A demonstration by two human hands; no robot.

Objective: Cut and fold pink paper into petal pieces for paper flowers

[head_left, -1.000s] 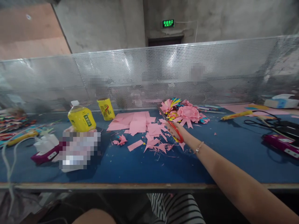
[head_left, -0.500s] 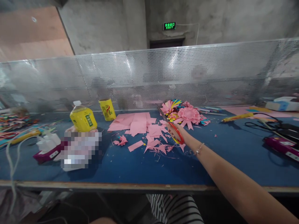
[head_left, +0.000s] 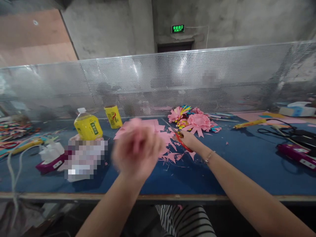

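red scissors (head_left: 182, 143) are pointing toward table's (head_left: 197, 184) far edge, right hand's (head_left: 190, 140) fingers clamping them; left hand (head_left: 139, 153) is showing blurred, can't tell finger grip; reaching across blades risks cuts.

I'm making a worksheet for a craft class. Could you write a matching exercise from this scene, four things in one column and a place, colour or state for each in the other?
Things:
1. Scissors
2. Bottle
3. Exit sign
4. Large paper flower

Descriptions:
A. Lit green, high on the wall
B. Pink and ruffled
C. Red-handled, in the right hand
D. Yellow, with a white cap

Pairs: 1-C, 2-D, 3-A, 4-B
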